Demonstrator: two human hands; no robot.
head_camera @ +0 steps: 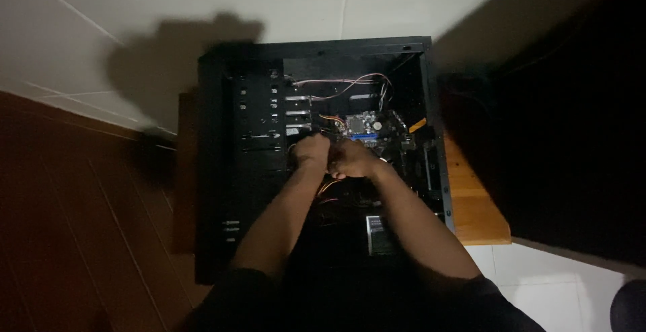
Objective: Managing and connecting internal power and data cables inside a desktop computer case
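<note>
Lying open on its side, a black computer case (229, 170) is taking up the middle of the view, and it is resting on a wooden desk (474, 211) whose orange-brown top is showing at the right of the case. White floor tiles are lying around the desk, and a dark reddish-brown wooden surface is filling the left side. Inside the case, the drive bay rack (259, 123) with its rows of holes is standing at the left, and the motherboard (367, 126) is sitting at the right, lit more brightly than the rest. Thin red and white cables (336, 83) are running across the upper part of the case toward the back wall. Both forearms are reaching down into the case from the bottom of the view. The left hand (311, 150) and the right hand (351, 159) are meeting just below the motherboard, touching each other, with fingers curled inward. Each grip is looking closed, but I cannot tell what it is clamping, because the hands are hiding it and the light is weak. Orange wires (328, 187) are showing just under the hands.
</note>
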